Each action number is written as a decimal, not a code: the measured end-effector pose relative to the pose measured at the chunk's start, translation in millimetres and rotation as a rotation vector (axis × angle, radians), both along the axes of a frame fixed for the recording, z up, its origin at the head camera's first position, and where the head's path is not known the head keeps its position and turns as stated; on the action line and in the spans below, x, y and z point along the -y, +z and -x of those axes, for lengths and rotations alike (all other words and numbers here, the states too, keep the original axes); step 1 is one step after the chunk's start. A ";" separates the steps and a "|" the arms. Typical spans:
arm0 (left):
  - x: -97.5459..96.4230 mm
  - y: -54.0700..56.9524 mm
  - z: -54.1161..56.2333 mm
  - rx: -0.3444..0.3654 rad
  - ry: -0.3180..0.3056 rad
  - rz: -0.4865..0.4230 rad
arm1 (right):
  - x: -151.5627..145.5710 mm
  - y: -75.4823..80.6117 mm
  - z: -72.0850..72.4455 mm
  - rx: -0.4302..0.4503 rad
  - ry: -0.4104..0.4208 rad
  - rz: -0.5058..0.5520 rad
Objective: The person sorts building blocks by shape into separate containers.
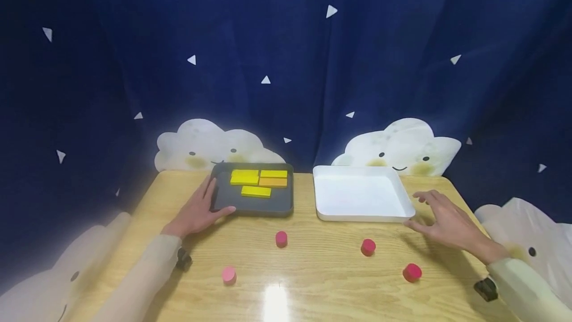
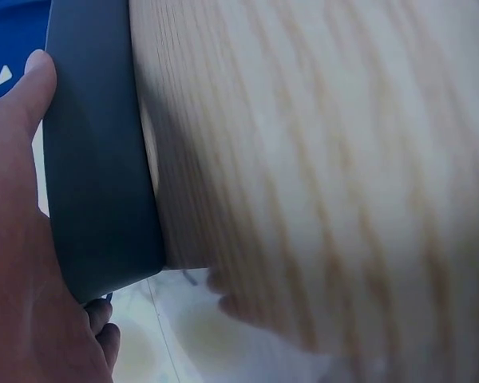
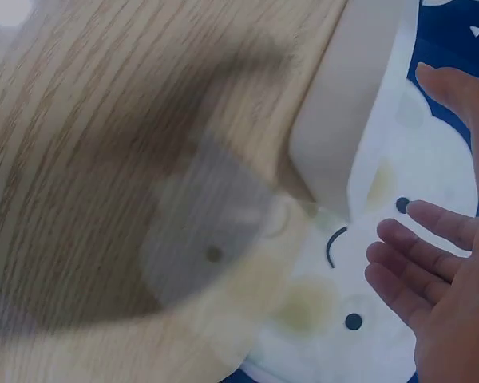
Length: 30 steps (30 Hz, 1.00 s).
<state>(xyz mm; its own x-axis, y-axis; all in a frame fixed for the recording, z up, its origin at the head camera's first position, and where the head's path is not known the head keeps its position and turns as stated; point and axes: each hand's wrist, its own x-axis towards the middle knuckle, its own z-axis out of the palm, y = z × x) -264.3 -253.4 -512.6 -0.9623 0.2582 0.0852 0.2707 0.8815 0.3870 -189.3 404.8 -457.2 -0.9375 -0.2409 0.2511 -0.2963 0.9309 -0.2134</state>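
At the left, my left hand (image 1: 196, 212) holds the near left corner of a dark grey tray (image 1: 225, 198). Its thumb lies over the front rim and its fingers go along the left side; in the left wrist view the tray wall (image 2: 96, 159) stands beside the thumb. Several yellow blocks (image 1: 255, 192) and one orange block (image 1: 273, 182) lie flat in that tray. My right hand (image 1: 447, 222) hovers just right of a white tray (image 1: 362, 195), fingers spread and loosely bent, holding nothing. The right wrist view shows a gap between the hand (image 3: 455, 279) and the tray wall (image 3: 343, 104).
Short round pieces stand on the wooden table (image 1: 321, 272) in front of the trays: a pink one (image 1: 229, 275), a magenta one (image 1: 281, 239), and two red ones, one nearer the middle (image 1: 368, 247) and one farther right (image 1: 412, 272). A dark blue curtain (image 1: 295, 39) hangs behind.
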 end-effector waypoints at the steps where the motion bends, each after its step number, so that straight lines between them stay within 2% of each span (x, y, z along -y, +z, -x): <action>1: 0.0 0.3 0.0 0.001 0.002 -0.001 | -1.2 -1.4 1.4 0.014 -0.003 0.001; 14: 0.5 -1.1 -0.1 -0.015 -0.003 -0.006 | -0.9 -23.2 26.5 0.139 0.004 0.025; 22: 0.6 -2.8 -0.8 -0.006 -0.002 -0.007 | 2.8 -31.5 38.3 0.113 0.058 0.090; 30: 0.5 0.1 -1.0 0.001 0.001 -0.010 | 9.3 -33.3 44.4 0.170 0.023 0.067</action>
<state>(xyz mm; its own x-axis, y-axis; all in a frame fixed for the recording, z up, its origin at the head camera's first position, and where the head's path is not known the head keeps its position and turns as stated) -263.2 -253.9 -512.5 -0.9626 0.2566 0.0865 0.2696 0.8779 0.3958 -233.7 395.5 -490.5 -0.9623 -0.2507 0.1058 -0.2717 0.9064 -0.3235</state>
